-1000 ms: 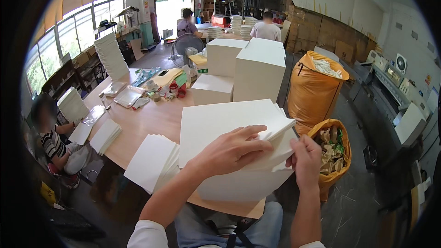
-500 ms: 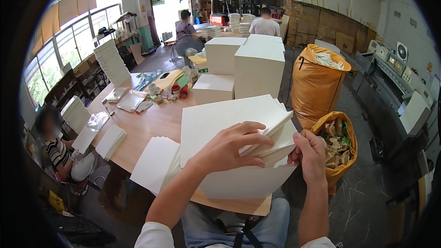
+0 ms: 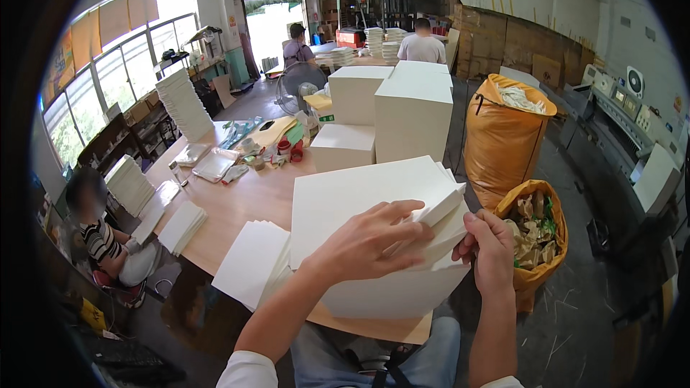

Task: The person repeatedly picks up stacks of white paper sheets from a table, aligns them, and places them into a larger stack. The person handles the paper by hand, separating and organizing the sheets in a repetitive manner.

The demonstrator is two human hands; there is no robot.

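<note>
In front of me, a tall stack of white paper sheets stands at the table's near edge. At its right corner several sheets are lifted and bent, fanning apart in layers. My left hand lies over these bent sheets, fingers spread, thumb lower on the paper. My right hand is closed at the corner, thumb and fingers pinching sheet edges; how many sheets it holds is hidden. Left of the big stack, a smaller, slightly fanned pile of white sheets overhangs the table edge.
The wooden table carries white paper blocks, tape rolls and plastic-wrapped packs. Two orange sacks, one tall and one with brown scraps, stand right. A seated person is at left; two people work far back.
The view has shifted slightly, so everything sits a little lower and further right. My left fingers have moved a little on the bent sheets; my right hand keeps its pinch.
</note>
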